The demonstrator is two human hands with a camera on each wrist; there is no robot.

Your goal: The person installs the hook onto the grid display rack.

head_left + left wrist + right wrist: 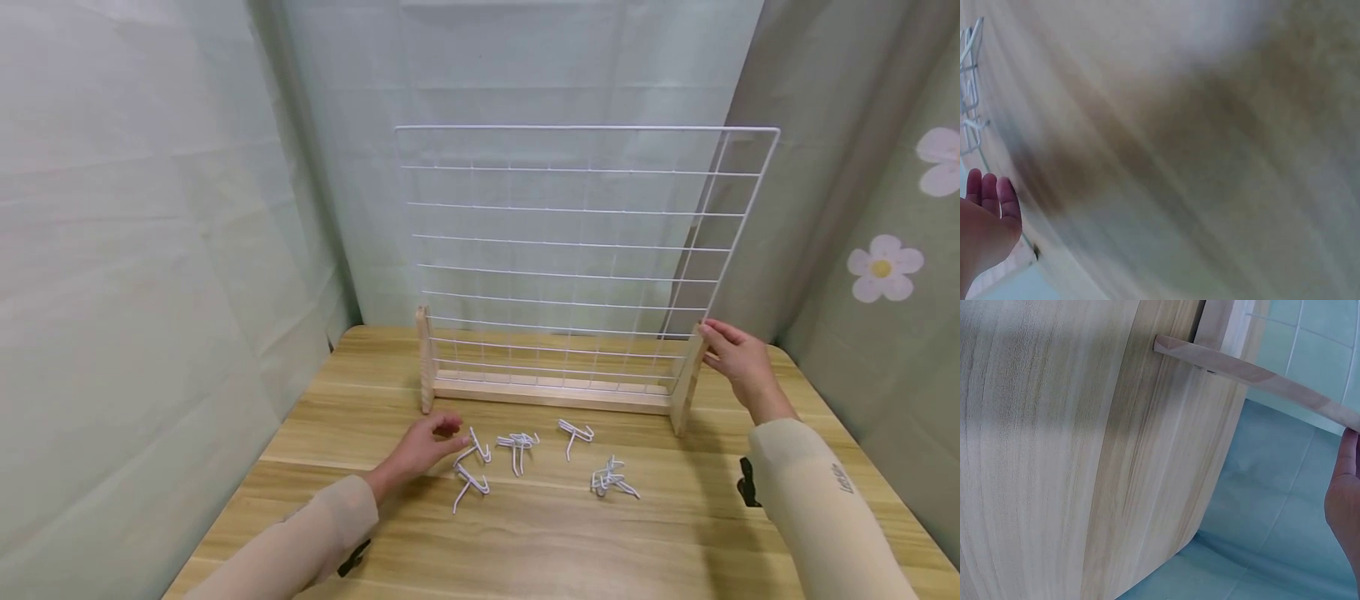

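A white wire grid rack [585, 127] stands on a wooden base [551, 392] with a short wooden upright at each end. At the top of the right upright [683, 390], my right hand [738, 362] pinches the wood where the grid's edge meets it. In the right wrist view, the fingers [1347, 453] lie against that upright's end. My left hand [422, 450] hovers low over the table, fingers loosely bent and holding nothing. Its fingertips are right beside two white wire hooks [471, 478]. The left wrist view shows that hand with several hooks [971, 81] beyond it.
Across the wooden table [525, 542] lie more white hooks: a small bunch [517, 442], a single one [576, 431] and a tangled cluster [606, 480]. Pale green curtains [187, 233] surround the table at the left, back and right.
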